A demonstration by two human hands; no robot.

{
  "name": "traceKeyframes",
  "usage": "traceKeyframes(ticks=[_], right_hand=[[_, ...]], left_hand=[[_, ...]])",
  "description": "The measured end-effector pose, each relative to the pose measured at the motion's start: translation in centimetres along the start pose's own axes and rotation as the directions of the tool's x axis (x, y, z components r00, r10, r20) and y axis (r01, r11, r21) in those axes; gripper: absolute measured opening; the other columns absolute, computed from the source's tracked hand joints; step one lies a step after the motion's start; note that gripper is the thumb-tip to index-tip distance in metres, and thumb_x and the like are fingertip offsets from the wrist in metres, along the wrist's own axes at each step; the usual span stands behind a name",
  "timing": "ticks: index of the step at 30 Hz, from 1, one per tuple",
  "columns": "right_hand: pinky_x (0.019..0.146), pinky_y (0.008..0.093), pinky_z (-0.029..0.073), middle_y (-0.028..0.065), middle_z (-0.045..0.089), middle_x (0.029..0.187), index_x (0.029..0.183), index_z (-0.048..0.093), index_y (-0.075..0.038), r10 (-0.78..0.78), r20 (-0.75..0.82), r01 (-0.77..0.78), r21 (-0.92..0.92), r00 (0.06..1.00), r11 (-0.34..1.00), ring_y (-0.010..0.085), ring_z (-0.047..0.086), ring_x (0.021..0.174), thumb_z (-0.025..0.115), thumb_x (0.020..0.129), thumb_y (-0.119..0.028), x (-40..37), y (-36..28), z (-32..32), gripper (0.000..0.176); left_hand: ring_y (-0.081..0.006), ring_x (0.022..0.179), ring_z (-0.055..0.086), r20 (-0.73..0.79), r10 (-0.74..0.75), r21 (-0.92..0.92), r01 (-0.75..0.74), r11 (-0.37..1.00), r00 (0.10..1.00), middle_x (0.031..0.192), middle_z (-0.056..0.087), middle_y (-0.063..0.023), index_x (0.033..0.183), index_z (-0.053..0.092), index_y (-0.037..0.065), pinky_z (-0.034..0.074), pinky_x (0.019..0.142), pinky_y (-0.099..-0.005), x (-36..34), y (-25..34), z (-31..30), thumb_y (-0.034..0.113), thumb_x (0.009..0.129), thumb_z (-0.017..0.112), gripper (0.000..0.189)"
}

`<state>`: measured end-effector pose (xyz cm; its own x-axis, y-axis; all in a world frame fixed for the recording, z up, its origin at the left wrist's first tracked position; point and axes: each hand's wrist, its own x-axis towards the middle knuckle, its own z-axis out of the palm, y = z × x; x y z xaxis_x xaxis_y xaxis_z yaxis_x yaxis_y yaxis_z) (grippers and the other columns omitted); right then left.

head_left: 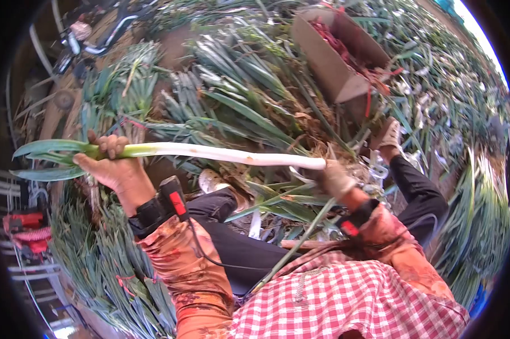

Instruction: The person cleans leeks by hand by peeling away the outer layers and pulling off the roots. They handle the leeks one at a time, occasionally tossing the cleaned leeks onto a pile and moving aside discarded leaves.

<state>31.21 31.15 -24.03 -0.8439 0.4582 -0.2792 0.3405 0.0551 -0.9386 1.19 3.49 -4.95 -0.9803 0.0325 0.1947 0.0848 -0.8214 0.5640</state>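
Note:
A long green onion [209,151] stretches nearly level across the view, its white shaft bare and its green leaves off to the left. My left hand [111,161] is closed round it where the leaves begin. At the root end, my right hand [337,179] is closed around the tip, though motion blurs its fingers. A loose pale strip hangs near that end. Below lie cut leaves and peelings, and a single green leaf [300,254] slants across my lap.
An open cardboard box [337,85] with red ties stands ahead on piled green onions [243,68]. Bundles [475,220] lie at the right, and more onions [113,265] at the left. A red object [29,231] and a parked vehicle [99,42] are at far left.

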Motion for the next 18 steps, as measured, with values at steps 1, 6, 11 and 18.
traceKeyframes(ticks=[1, 6, 11, 18], right_hand=[[0.066, 0.0364, 0.047, 0.0169, 0.062, 0.08, 0.1, 0.059, -0.011, -0.039, -0.086, 0.017, -0.239, 0.996, 0.971, 0.0294, 0.06, 0.074, 0.048, 0.084, -0.02, -0.2, 0.8, -3.1, 0.021], [0.091, 0.0384, 0.04, 0.0272, 0.047, 0.118, 0.129, 0.033, 0.0, 0.261, -0.067, -0.145, -0.946, 0.963, 0.291, 0.0371, 0.048, 0.109, 0.059, 0.072, -0.03, -1.2, 2.4, -10.4, 0.07], [0.097, 0.0322, 0.036, 0.0189, 0.041, 0.129, 0.135, 0.025, -0.006, -0.252, 0.264, 0.343, -0.402, 0.931, 0.849, 0.0271, 0.043, 0.118, 0.072, 0.064, -0.015, 0.8, -16.8, 1.5, 0.086], [0.055, 0.0429, 0.047, 0.0153, 0.06, 0.065, 0.085, 0.053, -0.007, -0.414, 0.106, 0.387, -0.612, 0.904, 0.689, 0.0332, 0.061, 0.061, 0.058, 0.076, -0.017, 3.6, -16.6, 11.1, 0.014]], left_hand=[[-0.0098, 0.042, 0.033, 0.015, 0.036, 0.008, -0.036, 0.999, 0.999, 0.053, 0.038, -0.0017, 0.091, 0.057, 0.002, 0.03, 0.039, -0.0223, -0.1, 0.5, -0.1, 0.059, 0.086, 0.034, 0.061], [-0.0073, 0.043, 0.032, 0.014, 0.083, 0.149, -0.085, 0.985, 0.996, 0.054, 0.036, 0.0032, 0.08, 0.051, 0.01, 0.026, 0.041, -0.0207, -2.3, -0.5, 3.0, 0.055, 0.081, 0.05, 0.046], [-0.0065, 0.046, 0.034, 0.035, -0.092, 0.258, 0.08, 0.963, 0.995, 0.057, 0.039, 0.0031, 0.075, 0.045, 0.014, 0.031, 0.043, -0.0213, -4.6, -4.9, 5.2, 0.055, 0.077, 0.058, 0.044], [-0.0062, 0.045, 0.034, -0.078, -0.115, 0.301, 0.133, 0.944, 0.99, 0.057, 0.037, 0.0037, 0.073, 0.043, 0.014, 0.031, 0.04, -0.0216, -5.9, -6.7, 6.4, 0.049, 0.079, 0.06, 0.039]])
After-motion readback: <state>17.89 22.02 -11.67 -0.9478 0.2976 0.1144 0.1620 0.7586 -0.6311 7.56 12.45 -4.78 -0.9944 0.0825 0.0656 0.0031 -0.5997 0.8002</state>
